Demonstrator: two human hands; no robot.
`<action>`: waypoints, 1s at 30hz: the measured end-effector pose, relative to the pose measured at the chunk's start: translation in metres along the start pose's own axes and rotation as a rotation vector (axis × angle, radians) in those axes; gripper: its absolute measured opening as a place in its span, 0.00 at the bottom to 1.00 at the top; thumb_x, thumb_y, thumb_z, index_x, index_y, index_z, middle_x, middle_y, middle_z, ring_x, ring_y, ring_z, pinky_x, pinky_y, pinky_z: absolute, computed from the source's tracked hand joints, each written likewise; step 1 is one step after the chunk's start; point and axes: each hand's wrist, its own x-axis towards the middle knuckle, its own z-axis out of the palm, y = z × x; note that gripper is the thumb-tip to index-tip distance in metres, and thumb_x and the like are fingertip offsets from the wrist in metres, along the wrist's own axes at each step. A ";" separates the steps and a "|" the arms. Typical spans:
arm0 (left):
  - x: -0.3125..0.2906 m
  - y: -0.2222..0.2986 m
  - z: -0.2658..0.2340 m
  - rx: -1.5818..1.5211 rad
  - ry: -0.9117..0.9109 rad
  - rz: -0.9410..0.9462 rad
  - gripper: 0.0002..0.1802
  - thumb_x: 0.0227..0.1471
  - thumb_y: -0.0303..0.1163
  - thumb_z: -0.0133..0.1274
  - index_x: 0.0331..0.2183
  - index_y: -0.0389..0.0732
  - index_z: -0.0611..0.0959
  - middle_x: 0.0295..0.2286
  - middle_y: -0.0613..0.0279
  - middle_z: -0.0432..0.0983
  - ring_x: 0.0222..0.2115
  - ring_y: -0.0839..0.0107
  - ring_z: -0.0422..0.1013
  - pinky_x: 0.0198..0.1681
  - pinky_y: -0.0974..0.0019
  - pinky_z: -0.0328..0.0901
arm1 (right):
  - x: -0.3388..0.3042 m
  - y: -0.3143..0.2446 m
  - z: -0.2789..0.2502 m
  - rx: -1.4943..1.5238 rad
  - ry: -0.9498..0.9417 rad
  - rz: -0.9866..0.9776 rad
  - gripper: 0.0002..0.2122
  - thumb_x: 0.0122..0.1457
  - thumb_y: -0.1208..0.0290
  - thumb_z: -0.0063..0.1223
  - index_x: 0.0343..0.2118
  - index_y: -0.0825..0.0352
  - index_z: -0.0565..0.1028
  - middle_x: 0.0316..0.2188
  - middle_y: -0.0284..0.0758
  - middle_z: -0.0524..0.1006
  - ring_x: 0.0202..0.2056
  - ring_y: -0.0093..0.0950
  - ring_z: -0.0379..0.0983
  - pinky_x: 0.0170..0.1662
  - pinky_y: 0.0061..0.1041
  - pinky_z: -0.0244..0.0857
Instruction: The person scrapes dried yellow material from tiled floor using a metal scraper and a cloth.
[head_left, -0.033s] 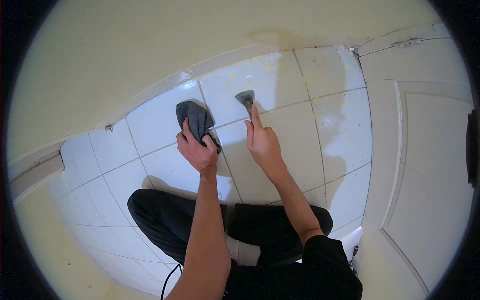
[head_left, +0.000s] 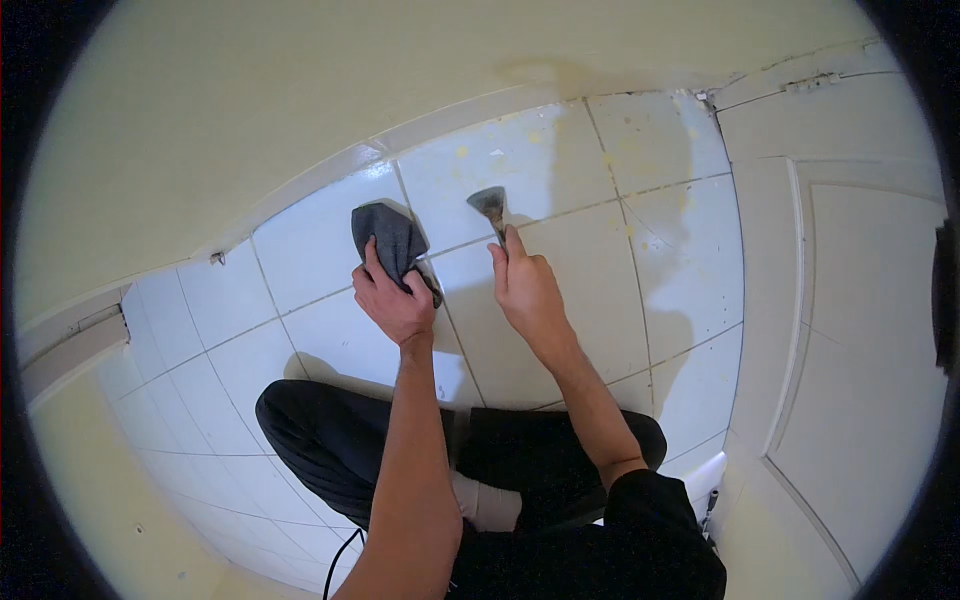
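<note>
A dark grey cloth (head_left: 386,232) lies bunched on the white tiled floor (head_left: 320,265). My left hand (head_left: 398,308) is closed on its near part, with the index finger stretched along the top. To the right, my right hand (head_left: 530,298) grips a scraper (head_left: 487,203) by its handle, most of which the fingers hide. Its wide, flared metal blade points away from me, over the tile beyond a grout line. Whether the blade touches the tile I cannot tell.
Yellow spots (head_left: 533,137) and small flakes dot the far tiles. A cream wall (head_left: 300,110) with a skirting edge runs along the far side, and a pale panelled door (head_left: 870,300) stands at right. My black-trousered legs (head_left: 320,425) are folded close by; a black cable (head_left: 338,562) lies at lower left.
The scraper's blade has shifted very slightly toward me and to the left. My left hand and the cloth look almost the same.
</note>
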 end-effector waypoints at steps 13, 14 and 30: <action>0.001 0.000 0.001 0.017 0.024 0.030 0.38 0.45 0.35 0.48 0.61 0.43 0.74 0.42 0.46 0.69 0.42 0.46 0.68 0.50 0.48 0.61 | -0.002 -0.003 -0.004 -0.016 -0.048 0.017 0.23 0.73 0.59 0.41 0.64 0.68 0.66 0.19 0.54 0.77 0.23 0.55 0.78 0.28 0.54 0.71; 0.000 0.000 0.001 0.016 0.022 0.031 0.38 0.45 0.35 0.48 0.61 0.43 0.74 0.42 0.46 0.69 0.42 0.46 0.68 0.50 0.48 0.61 | -0.002 -0.005 -0.003 0.000 -0.039 0.021 0.23 0.73 0.59 0.41 0.65 0.69 0.66 0.19 0.54 0.77 0.23 0.55 0.78 0.28 0.54 0.71; -0.002 -0.001 0.005 0.008 0.028 0.031 0.39 0.44 0.35 0.48 0.61 0.43 0.74 0.42 0.46 0.69 0.43 0.44 0.67 0.52 0.47 0.61 | 0.002 0.000 -0.002 0.008 -0.022 0.078 0.23 0.73 0.59 0.41 0.67 0.62 0.65 0.21 0.57 0.77 0.26 0.57 0.78 0.31 0.56 0.72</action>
